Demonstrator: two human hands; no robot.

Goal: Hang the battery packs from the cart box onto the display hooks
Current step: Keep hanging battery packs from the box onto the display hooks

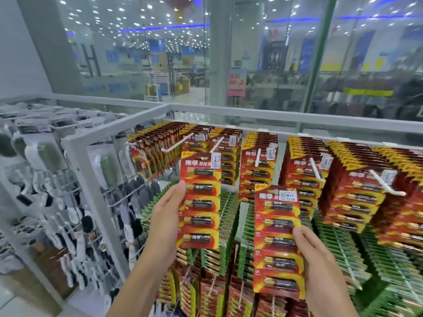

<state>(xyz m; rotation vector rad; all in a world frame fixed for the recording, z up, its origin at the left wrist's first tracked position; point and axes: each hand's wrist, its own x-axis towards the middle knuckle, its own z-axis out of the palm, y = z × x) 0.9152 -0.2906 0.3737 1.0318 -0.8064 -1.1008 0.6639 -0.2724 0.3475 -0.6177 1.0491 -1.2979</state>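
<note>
Your left fingers point(180, 186) pinch the left edge of one battery pack point(200, 200), thumb on the front face, the rest hidden behind the card. Your right fingers point(299, 234) clamp the right edge of a second battery pack point(278, 241) the same way, thumb in front. Both hands are grasping; neither is free.

Each pack is a tall red-and-yellow strip of five cells stacked one above another. The long axis of each runs from 6 to 12 o'clock, near upright. The left pack leans slightly toward 1 o'clock, the right one slightly toward 11. Printed faces look at you, and the price-label ends point up toward the hooks.

The left pack's top sits just below the white display hook point(177, 143) at about 12 o'clock from your left hand, not yet threaded on. The right pack hangs lower, well under the hook point(258, 157) above it.

The hanging rows point(304, 179) on the rack are already thick with matching packs, so much stocking looks done. These two remain to be hung. The cart box is out of view, so you cannot tell how many more wait.
</note>
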